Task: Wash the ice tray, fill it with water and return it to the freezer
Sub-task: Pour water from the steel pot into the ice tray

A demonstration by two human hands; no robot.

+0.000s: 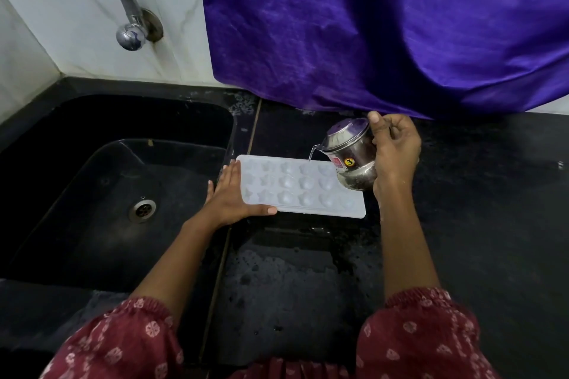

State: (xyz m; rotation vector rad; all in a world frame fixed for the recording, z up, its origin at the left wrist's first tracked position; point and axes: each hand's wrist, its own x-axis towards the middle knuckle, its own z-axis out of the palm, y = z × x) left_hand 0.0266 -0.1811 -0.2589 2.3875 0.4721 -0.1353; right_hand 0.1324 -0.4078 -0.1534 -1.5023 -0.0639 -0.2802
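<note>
A white ice tray [303,191] with shaped cavities lies flat on the black counter just right of the sink. My left hand [232,194] steadies the tray's left end, fingers straight along the edge and thumb along its near rim. My right hand [395,151] grips a small steel pot [352,155] tilted toward the left over the tray's far right corner. A thin stream of water [311,153] runs from the pot's rim into the tray.
The black sink [101,181] with its metal drain [142,209] lies to the left, and a chrome tap [123,6] juts from the white wall above it. A purple cloth [385,28] hangs behind the counter. The black counter [480,224] is wet near me.
</note>
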